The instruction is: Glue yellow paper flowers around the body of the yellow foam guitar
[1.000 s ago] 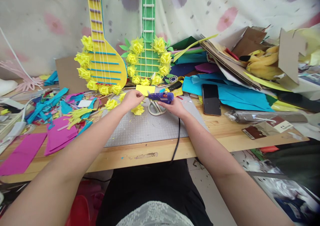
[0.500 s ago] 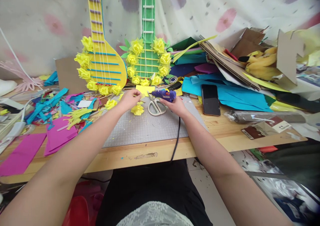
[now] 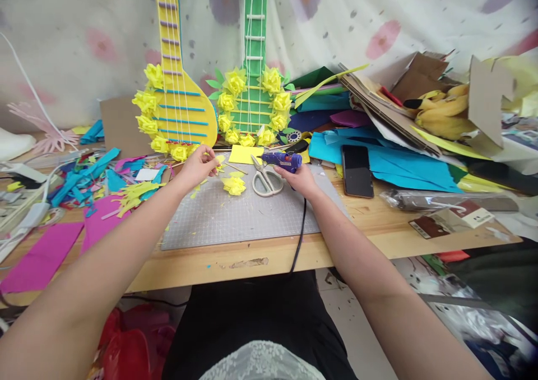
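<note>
My right hand (image 3: 297, 179) is wrapped round a purple glue gun (image 3: 281, 160), its nozzle pointing left and its black cord hanging over the table edge. Under the nozzle lie scissors (image 3: 267, 182) with pale handles, on a grey cutting mat (image 3: 252, 217). My left hand (image 3: 200, 168) has its fingers curled together in front of the yellow paper guitar (image 3: 185, 108). Yellow paper bits (image 3: 219, 164) show at its fingertips; whatever it grips is too small to make out. Between the hands are a yellow paper flower (image 3: 234, 185) and a yellow paper sheet (image 3: 246, 154).
A green paper guitar (image 3: 255, 108) ringed with yellow flowers leans at the back. Coloured scraps (image 3: 90, 172) and magenta sheets (image 3: 44, 254) cover the left side. On the right lie a phone (image 3: 357, 171), blue paper (image 3: 407, 167) and stacked cardboard (image 3: 378, 105).
My left hand has moved left, away from the glue gun and toward the yellow guitar. The right hand keeps the glue gun in about the same place. The view has shifted slightly.
</note>
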Demonstrator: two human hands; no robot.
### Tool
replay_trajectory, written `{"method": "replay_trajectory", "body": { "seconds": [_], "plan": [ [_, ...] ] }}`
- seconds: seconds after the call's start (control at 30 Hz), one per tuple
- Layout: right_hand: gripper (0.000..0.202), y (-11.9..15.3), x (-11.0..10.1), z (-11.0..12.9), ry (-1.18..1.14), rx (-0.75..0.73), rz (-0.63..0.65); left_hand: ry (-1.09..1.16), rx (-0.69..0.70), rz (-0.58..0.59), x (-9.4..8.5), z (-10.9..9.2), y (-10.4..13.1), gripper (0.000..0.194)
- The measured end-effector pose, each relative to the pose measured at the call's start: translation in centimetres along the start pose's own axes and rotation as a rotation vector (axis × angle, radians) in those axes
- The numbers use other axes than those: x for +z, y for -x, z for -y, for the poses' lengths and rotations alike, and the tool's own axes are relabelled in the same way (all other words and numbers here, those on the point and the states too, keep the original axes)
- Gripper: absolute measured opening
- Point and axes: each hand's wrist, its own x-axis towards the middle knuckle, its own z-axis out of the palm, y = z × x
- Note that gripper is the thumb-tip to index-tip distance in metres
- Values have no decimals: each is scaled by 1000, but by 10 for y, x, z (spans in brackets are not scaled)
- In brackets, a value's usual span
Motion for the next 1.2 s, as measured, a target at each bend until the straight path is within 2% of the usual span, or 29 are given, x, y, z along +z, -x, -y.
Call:
{"method": "replay_trajectory", "body": {
  "seconds": [0.13, 0.27, 0.43, 0.57, 0.77, 0.97, 1.2],
  "plan": [
    [40, 0, 0, -1, 0, -7, -21, -27, -3, 146, -10, 2, 1, 13],
    [43, 2, -1, 1, 3, -2, -14, -40, -2, 271, -14, 0, 2, 30],
    [43, 3, -1, 4, 0, 26, -17, -72, -11, 260, -10, -1, 3, 30],
    [44, 4, -2, 5, 3, 42, -6, -142, 52, 271, -8, -3, 3, 25],
    [46, 2, 0, 3, -15, 39, 4, -413, 208, 215, -10, -2, -5, 30],
    [46, -1, 1, 1, -19, 18, -9, -465, 257, 385, -5, 0, -15, 29],
    [40, 2, 0, 4, -9, -17, -12, -498, 297, 394, 3, 1, -12, 27]
  ]
}}
